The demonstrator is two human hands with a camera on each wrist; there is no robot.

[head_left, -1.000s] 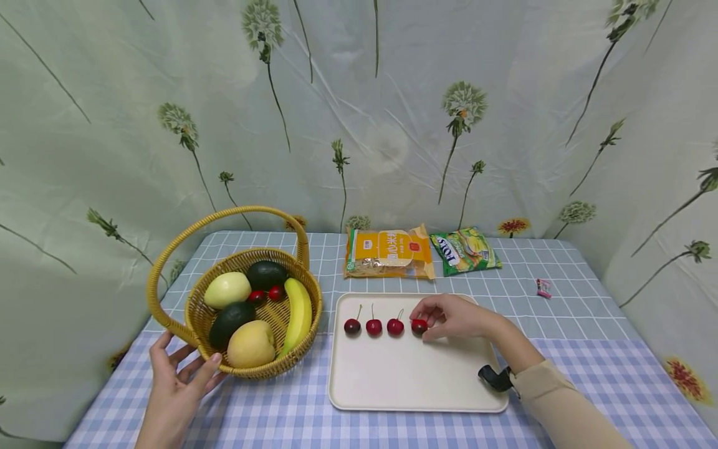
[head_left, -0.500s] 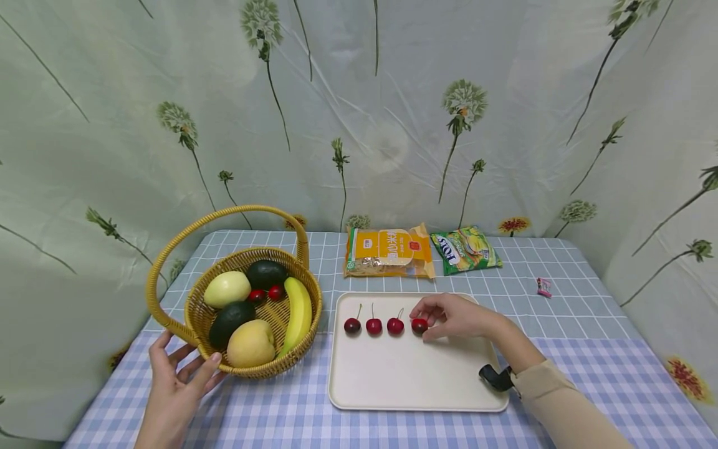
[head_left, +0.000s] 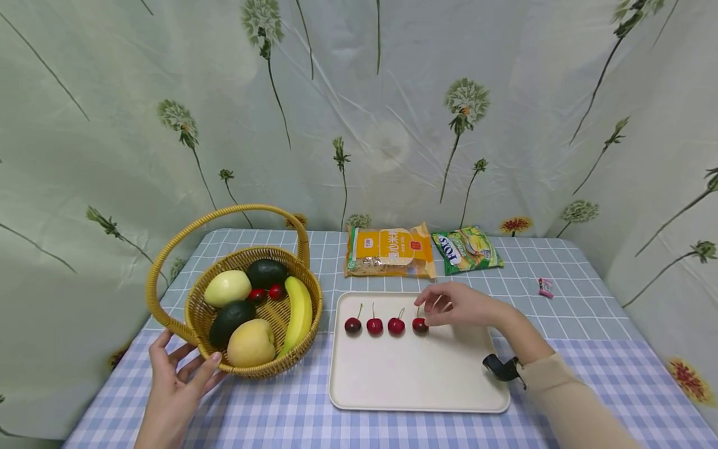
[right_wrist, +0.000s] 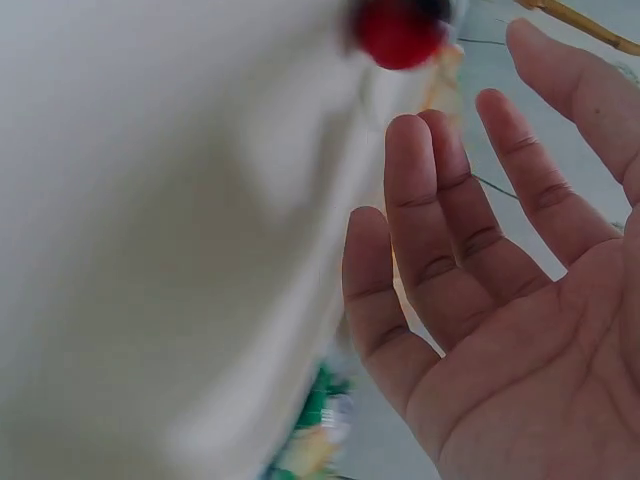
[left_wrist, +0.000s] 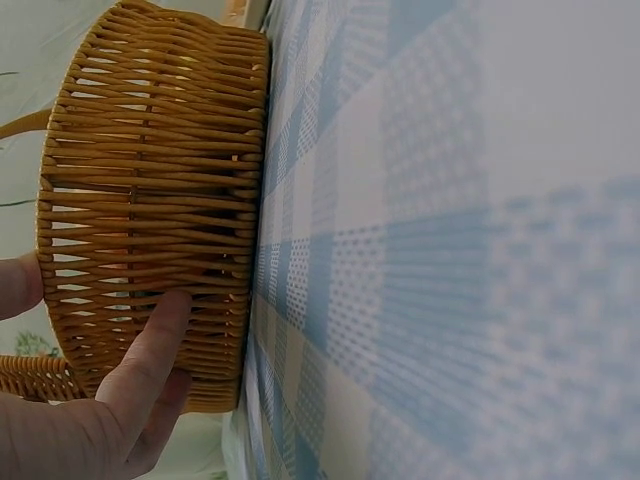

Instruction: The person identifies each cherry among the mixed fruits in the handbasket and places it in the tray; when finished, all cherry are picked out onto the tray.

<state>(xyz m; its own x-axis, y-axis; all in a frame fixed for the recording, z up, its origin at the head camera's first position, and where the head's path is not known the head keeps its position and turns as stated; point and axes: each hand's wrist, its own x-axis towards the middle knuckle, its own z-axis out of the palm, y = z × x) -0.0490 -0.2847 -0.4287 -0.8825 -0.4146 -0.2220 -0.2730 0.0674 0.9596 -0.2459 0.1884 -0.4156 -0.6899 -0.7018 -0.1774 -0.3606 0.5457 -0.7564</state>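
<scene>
On the beige tray [head_left: 417,383], a row of dark red cherries holds a rightmost cherry [head_left: 420,325] beside my right hand [head_left: 462,305]. That hand is just above and to the right of it, holding nothing. In the right wrist view the fingers [right_wrist: 408,165] are spread apart and the red cherry [right_wrist: 400,35] is clear of them. My left hand [head_left: 176,390] holds the near left side of the wicker basket [head_left: 269,373], thumb at the rim and fingers against the woven wall [left_wrist: 150,220]. Inside are avocados, a banana [head_left: 297,315], two cherries and round yellow fruits.
Behind the tray lie an orange snack bag [head_left: 389,252] and a green candy bag [head_left: 468,249]. A small pink wrapped candy [head_left: 545,287] is to the right. The basket's tall handle [head_left: 224,212] arches over its left side. A flowered curtain hangs behind the table.
My right hand has let go of the rightmost cherry and lifted slightly up and right; the cherry stays in the row and its stem now shows. The left hand keeps its place.
</scene>
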